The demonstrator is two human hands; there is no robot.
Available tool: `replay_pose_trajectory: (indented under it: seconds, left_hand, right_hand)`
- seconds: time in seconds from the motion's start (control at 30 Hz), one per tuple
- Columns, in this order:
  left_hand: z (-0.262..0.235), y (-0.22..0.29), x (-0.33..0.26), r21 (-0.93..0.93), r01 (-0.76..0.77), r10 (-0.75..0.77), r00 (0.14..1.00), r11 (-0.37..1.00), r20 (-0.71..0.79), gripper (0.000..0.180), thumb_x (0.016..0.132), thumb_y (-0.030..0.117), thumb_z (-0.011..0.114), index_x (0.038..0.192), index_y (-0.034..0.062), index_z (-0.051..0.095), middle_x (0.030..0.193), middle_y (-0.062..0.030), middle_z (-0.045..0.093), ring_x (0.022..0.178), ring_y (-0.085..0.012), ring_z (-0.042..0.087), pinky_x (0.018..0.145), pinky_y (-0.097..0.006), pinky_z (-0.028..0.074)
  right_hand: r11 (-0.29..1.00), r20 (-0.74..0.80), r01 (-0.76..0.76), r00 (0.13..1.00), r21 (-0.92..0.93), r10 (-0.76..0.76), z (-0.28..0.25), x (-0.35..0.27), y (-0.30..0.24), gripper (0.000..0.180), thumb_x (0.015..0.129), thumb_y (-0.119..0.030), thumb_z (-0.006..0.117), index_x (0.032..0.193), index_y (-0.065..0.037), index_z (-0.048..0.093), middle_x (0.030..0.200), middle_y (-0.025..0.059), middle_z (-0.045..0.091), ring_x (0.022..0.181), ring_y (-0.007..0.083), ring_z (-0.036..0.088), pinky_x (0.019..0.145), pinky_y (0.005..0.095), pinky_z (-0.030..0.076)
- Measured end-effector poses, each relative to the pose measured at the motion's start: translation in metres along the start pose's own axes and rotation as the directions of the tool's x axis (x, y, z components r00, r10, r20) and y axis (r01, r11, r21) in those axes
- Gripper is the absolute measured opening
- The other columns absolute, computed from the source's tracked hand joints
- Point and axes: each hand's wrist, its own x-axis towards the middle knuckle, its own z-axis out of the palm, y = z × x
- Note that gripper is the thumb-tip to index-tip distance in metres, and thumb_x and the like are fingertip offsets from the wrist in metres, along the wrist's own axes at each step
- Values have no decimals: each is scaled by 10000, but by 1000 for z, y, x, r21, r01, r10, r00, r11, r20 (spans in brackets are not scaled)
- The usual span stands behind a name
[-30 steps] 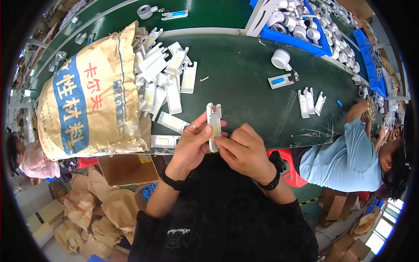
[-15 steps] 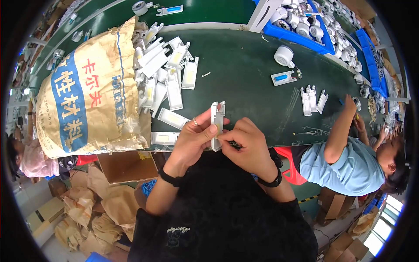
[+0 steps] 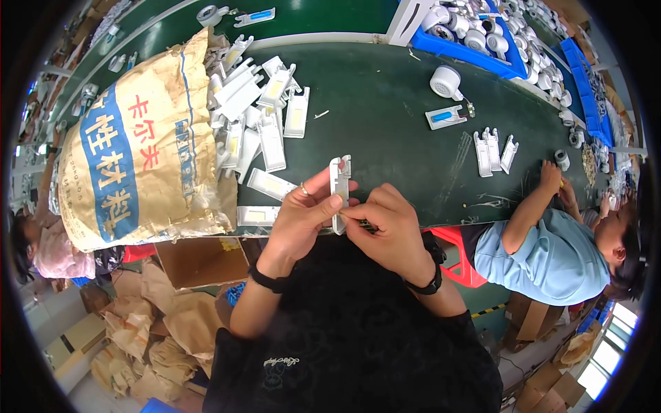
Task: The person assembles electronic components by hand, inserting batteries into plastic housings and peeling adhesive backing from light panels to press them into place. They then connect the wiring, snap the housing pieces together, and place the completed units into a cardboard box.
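A narrow white moulded plastic housing (image 3: 339, 189), elongated with a notched upper end, stands upright on its long axis above the near edge of the green bench, gripped at mid-length between both hands, lower end hidden behind the fingers, upper half exposed.

I see one big tan sack (image 3: 141, 162) lying on its side at the left end of the green desk (image 3: 385, 103). It has a blue stripe across it and red marks beside the stripe. Its open mouth faces the white parts. Below the desk edge sits an open brown cardboard box (image 3: 200, 260). Crumpled brown paper bags (image 3: 148, 330) lie on the floor under it.
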Motion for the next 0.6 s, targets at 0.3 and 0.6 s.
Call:
replay_pose_trajectory:
  seconds: [0.3, 0.6]
  left_hand:
    - [17, -4, 9, -187, 117, -106, 992, 975, 70, 493, 1046, 134, 579, 1525, 118, 463, 1348, -164, 640, 1165, -261, 677, 966, -443, 595]
    - [101, -89, 144, 163, 107, -88, 989, 981, -120, 511, 967, 103, 698, 1402, -46, 476, 1125, -155, 711, 980, -213, 712, 783, -354, 613]
  right_hand:
    - [984, -156, -179, 972, -19, 174, -23, -1, 15, 114, 786, -9, 775, 872, -57, 717, 701, 5, 478, 640, 132, 487, 564, 301, 390]
    - [283, -227, 65, 775, 957, 590, -110, -65, 70, 171, 894, -220, 547, 827, -77, 481, 810, 10, 417, 795, 157, 449, 777, 351, 431]
